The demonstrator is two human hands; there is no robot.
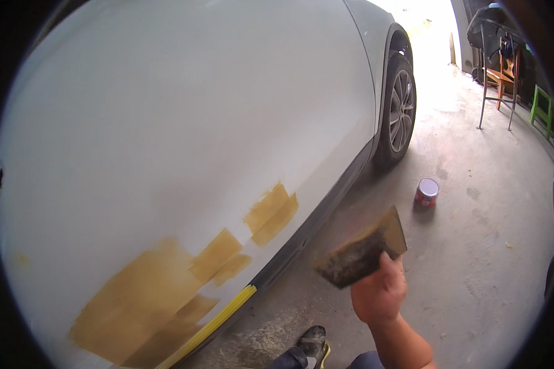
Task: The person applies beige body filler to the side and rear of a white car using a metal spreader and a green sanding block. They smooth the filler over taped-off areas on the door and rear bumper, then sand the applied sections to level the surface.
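My right hand (383, 289) is closed on the near edge of a flat dark plate (360, 253). My thumb presses on its upper face, which is smeared with brownish putty. Whether it is a spreader or a mixing board I cannot tell; its far edge is blurred. The plate is held over the floor, apart from the white car door (184, 111) to its left. Tan putty patches (148, 295) lie along the lower part of the door, with smaller putty strokes (271, 212) farther along. My left hand is out of view.
A lidded red tin (427, 192) stands on the concrete floor (474, 246), beyond the plate. Farther off are the car wheel (401, 111), a metal-legged stand (483, 74), a wooden chair (501, 77) and a green stool (541, 111). Yellow tape (215, 326) edges the sill. My shoe (314, 344) is below.
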